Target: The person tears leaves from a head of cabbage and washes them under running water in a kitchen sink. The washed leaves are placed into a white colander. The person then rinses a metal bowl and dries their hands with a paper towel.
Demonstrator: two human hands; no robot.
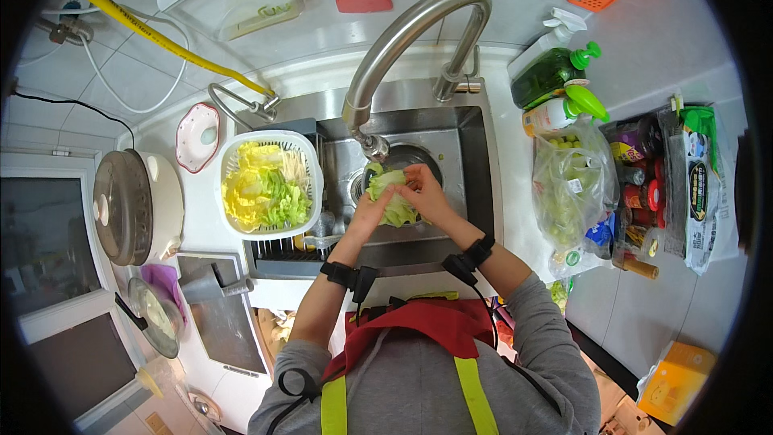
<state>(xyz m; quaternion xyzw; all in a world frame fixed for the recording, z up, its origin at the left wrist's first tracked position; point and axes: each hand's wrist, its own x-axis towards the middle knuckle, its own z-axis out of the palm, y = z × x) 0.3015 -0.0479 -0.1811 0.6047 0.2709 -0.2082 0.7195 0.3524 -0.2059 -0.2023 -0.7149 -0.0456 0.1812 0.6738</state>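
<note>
Both my hands hold a lettuce leaf (395, 198) over the stainless steel sink (450, 235), just below the spout of the curved faucet (416, 9). My left hand (373, 208) grips the leaf's left side. My right hand (427, 193) pinches it at the upper right, its thumb near my left thumb. Left of them, a white basket (317, 193) rests over the sink's left part, filled with yellow cabbage leaves (244, 184), green lettuce (287, 199) and enoki mushrooms (295, 164). A dark round drain piece or dish lies partly hidden beneath my hands.
A scalloped dish (198, 133) and a lidded cooker (124, 208) stand at left, with a cleaver (211, 286) on a board below. Right of the sink are a green soap bottle (543, 77), a spray bottle (546, 118) and a plastic bag of grapes (567, 187).
</note>
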